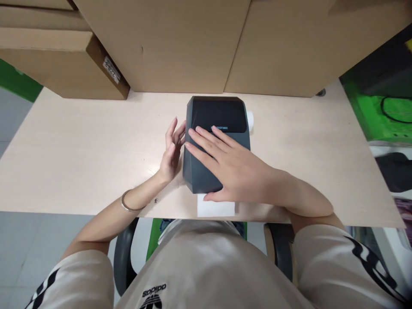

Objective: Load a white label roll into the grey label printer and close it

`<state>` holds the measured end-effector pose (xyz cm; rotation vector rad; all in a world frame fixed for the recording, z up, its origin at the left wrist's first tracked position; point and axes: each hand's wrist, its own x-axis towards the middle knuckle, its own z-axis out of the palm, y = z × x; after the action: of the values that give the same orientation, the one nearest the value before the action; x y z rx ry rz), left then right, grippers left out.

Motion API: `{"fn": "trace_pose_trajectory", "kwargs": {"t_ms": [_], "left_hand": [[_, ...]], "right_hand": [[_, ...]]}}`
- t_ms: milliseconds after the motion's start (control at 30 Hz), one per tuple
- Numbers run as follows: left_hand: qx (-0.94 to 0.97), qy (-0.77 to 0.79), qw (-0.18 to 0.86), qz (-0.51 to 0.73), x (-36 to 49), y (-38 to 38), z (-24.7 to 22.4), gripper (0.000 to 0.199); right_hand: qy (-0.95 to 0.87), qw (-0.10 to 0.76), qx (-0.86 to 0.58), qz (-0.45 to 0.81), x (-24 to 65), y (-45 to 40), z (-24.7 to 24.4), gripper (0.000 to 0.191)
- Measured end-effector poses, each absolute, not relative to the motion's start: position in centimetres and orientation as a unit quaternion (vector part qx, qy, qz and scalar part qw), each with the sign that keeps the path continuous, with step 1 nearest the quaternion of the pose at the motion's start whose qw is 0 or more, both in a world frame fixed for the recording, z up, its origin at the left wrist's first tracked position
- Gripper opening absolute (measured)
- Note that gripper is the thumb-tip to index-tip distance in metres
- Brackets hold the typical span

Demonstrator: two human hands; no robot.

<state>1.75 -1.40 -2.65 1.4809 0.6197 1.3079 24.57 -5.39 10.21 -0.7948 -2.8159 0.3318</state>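
Note:
A dark grey label printer point(206, 171) with a glossy black top panel stands on the table in front of me. White paper point(215, 209) sticks out from its near side, toward the table edge. My right hand point(228, 167) lies flat across the printer's top, fingers stretched out to the left, the thumb over the paper. Upright at the printer's left side is my left hand point(173, 150), its fingers apart and holding nothing. Whether those fingertips touch the casing I cannot tell. Part of the printer's lid is hidden under my right hand.
Large cardboard boxes point(180, 47) line the table's far edge, with a smaller box point(48, 64) at the left. Something white and round point(250, 121) shows beside the printer's right side. A black cable point(391, 111) lies on a green surface at the right.

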Motion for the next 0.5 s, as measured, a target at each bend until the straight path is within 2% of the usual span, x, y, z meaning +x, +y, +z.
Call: {"fn": "trace_pose_trajectory", "kwargs": {"t_ms": [300, 500], "left_hand": [[0.576, 0.291, 0.524, 0.556, 1.78, -1.24, -2.30, 0.065], [0.548, 0.298, 0.534, 0.570, 2.09, -1.31, -1.86, 0.061]], "right_hand": [[-0.954, 0.071, -0.277, 0.089, 24.08, -5.62, 9.67, 0.127], [-0.954, 0.065, -0.281, 0.087, 24.08, -5.82, 9.72, 0.124]]}}
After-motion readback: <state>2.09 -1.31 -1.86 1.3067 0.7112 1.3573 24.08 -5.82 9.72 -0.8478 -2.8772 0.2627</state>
